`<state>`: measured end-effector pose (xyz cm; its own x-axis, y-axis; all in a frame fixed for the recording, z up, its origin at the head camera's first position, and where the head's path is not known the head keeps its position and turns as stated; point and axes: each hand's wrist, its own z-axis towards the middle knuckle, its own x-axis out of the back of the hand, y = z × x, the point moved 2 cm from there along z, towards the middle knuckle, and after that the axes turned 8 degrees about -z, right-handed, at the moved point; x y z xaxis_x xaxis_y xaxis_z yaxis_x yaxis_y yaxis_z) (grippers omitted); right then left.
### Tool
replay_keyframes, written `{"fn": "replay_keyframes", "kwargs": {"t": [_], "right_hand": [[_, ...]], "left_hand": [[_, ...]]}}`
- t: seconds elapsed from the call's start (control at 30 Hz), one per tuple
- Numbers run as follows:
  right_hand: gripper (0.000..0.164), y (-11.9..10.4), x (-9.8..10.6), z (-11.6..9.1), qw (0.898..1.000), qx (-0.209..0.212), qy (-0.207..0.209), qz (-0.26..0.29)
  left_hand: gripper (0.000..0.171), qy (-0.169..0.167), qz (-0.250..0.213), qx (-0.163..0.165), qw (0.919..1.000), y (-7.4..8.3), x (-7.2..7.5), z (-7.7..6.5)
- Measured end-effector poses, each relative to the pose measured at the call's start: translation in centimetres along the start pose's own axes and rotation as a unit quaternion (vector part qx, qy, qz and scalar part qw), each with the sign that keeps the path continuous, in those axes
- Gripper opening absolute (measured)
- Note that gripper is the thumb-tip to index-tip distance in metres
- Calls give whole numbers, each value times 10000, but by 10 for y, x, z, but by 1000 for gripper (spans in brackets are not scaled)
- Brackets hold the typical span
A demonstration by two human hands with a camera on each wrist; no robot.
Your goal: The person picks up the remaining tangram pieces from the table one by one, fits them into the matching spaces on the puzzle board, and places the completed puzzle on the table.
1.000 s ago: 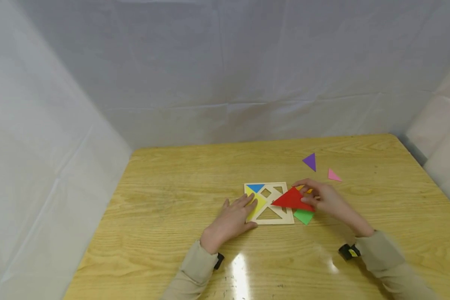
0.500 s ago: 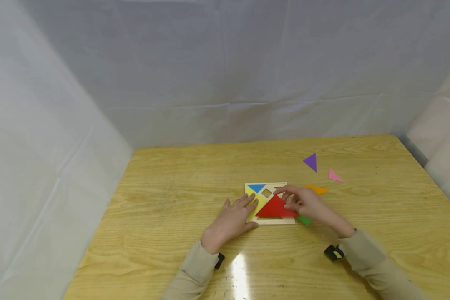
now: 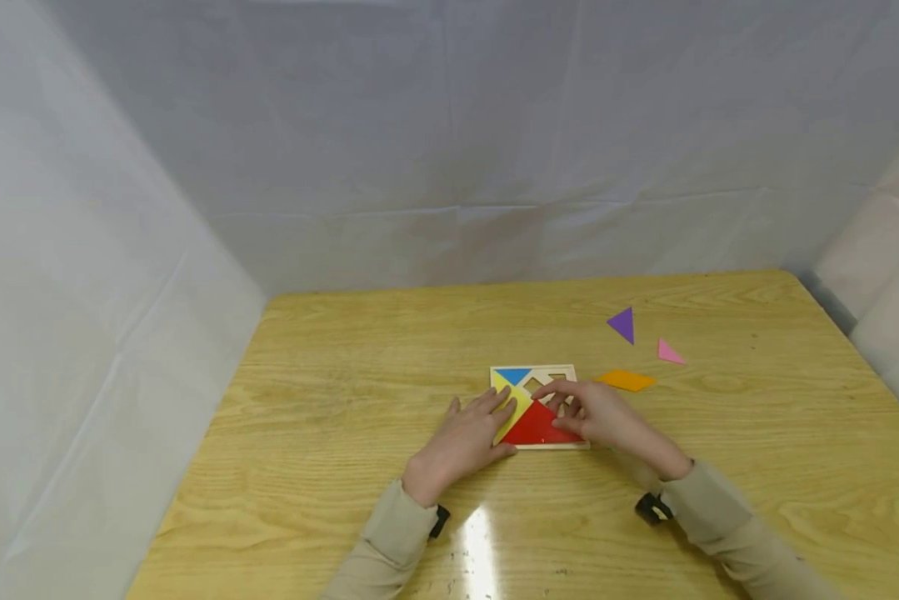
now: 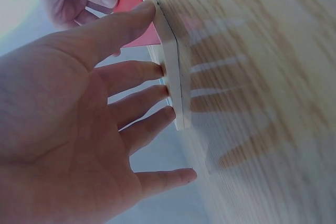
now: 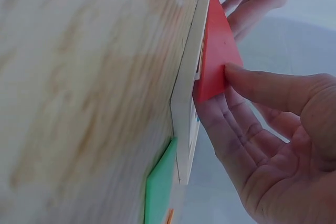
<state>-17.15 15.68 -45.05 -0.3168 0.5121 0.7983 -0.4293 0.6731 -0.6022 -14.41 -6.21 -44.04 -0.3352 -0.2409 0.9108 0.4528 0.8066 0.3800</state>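
Note:
A wooden tangram board (image 3: 557, 367) lies on the table with a blue triangle (image 3: 512, 376) and a yellow triangle (image 3: 521, 402) in it. My left hand (image 3: 460, 442) rests on its left side, fingers spread over the yellow piece, thumb at the near edge. Thumb and fingers of my right hand (image 3: 606, 412) pinch a large red triangle (image 3: 535, 425) over the board's near part. The right wrist view shows that red triangle (image 5: 218, 51) tilted, its raised side between the fingertips. Open cutouts show at the board's far right, partly hidden by the right hand.
A green piece (image 5: 160, 187) lies against the board's right side, mostly hidden in the head view. Right of the board lies an orange parallelogram (image 3: 627, 381). Farther back are a purple triangle (image 3: 623, 325) and a pink triangle (image 3: 670, 352). White sheeting (image 3: 449, 167) stands behind the table.
My right hand has carried the red triangle left and toward me, from the board's right side to over its near cutout. The orange piece is uncovered. My left hand stays put.

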Motion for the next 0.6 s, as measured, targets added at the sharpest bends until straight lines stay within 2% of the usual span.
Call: {"fn": "replay_keyframes", "kwargs": {"t": [0.6], "right_hand": [[35,-11,-4,4,9957,107,296,-872]], "left_hand": [[68,-95,-62,53,9999,-1,1,0]]}}
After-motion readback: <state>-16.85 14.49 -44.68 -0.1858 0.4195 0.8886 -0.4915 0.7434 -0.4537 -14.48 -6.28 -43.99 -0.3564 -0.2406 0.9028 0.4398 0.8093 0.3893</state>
